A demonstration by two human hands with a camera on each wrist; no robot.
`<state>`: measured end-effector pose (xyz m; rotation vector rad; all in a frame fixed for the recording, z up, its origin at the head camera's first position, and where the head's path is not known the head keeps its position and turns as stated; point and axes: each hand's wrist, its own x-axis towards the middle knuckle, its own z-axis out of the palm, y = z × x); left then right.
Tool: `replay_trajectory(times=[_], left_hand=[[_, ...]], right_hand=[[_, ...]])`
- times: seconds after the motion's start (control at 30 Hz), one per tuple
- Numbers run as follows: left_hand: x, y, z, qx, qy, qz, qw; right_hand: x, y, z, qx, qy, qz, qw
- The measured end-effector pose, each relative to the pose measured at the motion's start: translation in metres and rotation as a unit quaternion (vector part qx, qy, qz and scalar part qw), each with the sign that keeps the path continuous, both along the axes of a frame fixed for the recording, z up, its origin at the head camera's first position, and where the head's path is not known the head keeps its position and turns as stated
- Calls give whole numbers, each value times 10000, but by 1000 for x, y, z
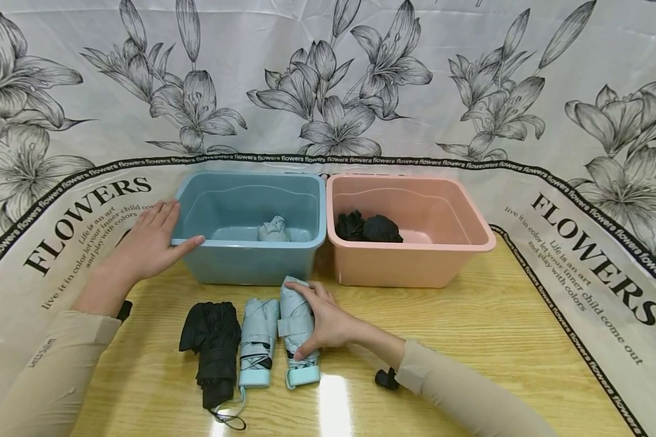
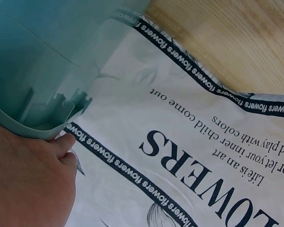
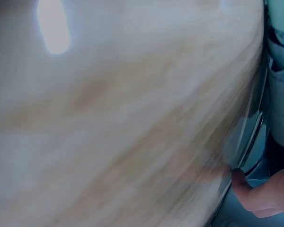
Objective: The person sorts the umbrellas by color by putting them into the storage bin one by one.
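My right hand (image 1: 330, 318) reaches across a folded light-blue umbrella (image 1: 297, 321) on the table, fingers near its upper end and thumb by its lower part, gripping it. In the right wrist view, a digit (image 3: 260, 194) shows beside pale blue fabric (image 3: 281, 99). My left hand (image 1: 147, 237) rests at the left front corner of a blue bin (image 1: 251, 261), thumb extended over the front rim. In the left wrist view, the hand (image 2: 33, 175) lies against the bin's rim (image 2: 26, 130). Left of the gripped umbrella lie another folded light-blue umbrella (image 1: 259, 340) and a folded black umbrella (image 1: 215, 346).
A pink bin (image 1: 393, 267) stands beside the blue one, with black bundled items (image 1: 381, 229) inside. Inside the blue bin is a pale blue bundle (image 1: 273, 229). A flower-printed cloth (image 1: 590, 261) rises behind and along both sides of the wooden table (image 1: 470, 328).
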<state>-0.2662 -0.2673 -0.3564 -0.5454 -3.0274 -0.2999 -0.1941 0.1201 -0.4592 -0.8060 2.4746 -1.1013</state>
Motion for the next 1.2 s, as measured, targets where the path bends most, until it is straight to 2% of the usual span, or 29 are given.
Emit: replay_trajectory(times=[0.43,0.83,1.03,1.2], left_hand=[[0,0,1,14,26,-22,10000],[0,-1,-1,6,53,-33,10000],[0,1,0,25,37,-34,10000],[1,1,1,10,-6,-19,10000]], right_hand=[[10,-4,7,-508,-186,-70,9985],[17,-3,12,-787,-145,170,9967],[20,-4,26,-998,23,298,9946],[20,-6,46,-1237,259,459,9909]])
